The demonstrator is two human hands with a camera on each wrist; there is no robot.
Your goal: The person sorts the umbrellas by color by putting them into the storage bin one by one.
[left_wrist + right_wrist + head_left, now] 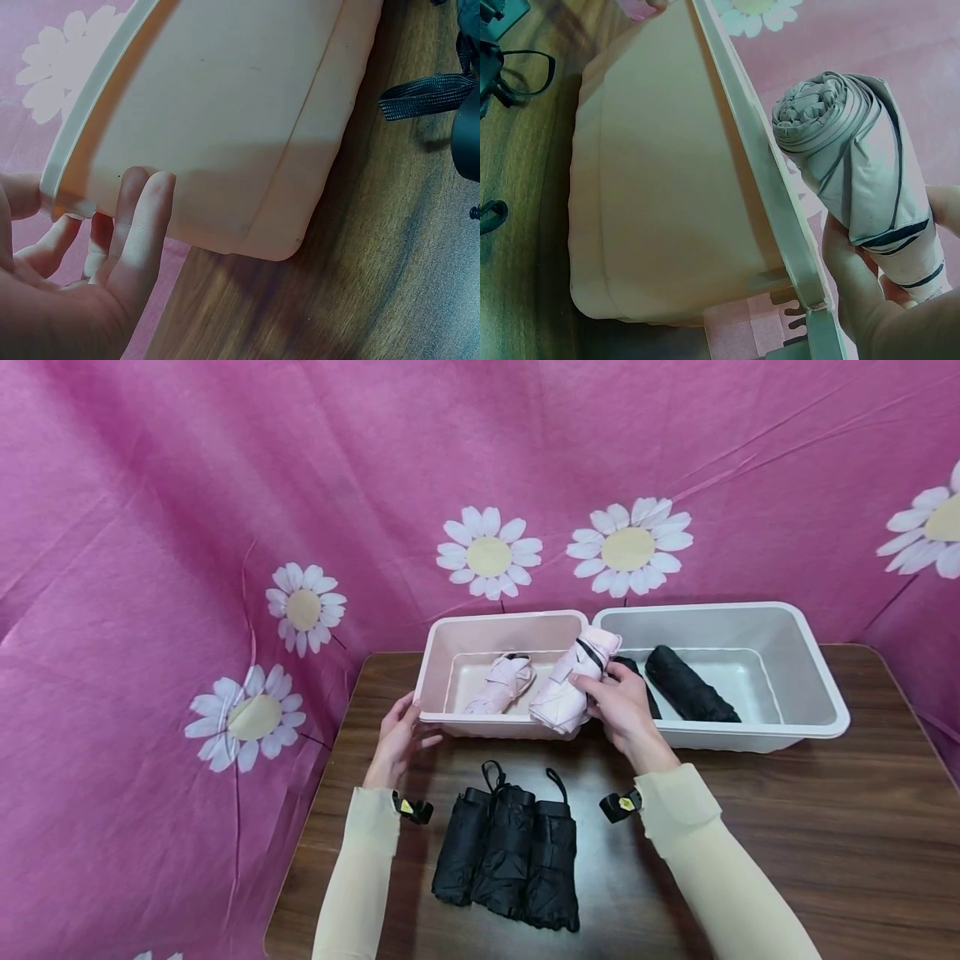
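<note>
My right hand [621, 706] grips a rolled pale pink folding umbrella [573, 681] with a dark strap, tilted over the right end of the pink plastic bin [480, 724]. In the right wrist view the umbrella's bunched fabric end [810, 112] faces the camera, beside the bin's rim. My left hand [397, 735] holds that bin by its front left corner. The left wrist view has the thumb at the rim and the fingers [150, 217] under it, against the outer wall. Inside the bin lies another pale pink umbrella [501, 685].
A grey-white bin [813, 672] stands right beside the pink one, holding a black folded umbrella [686, 685] and another dark one partly hidden by my right hand. Several black folded umbrellas [510, 852] lie side by side on the wooden table [780, 818]. A pink flowered cloth hangs behind.
</note>
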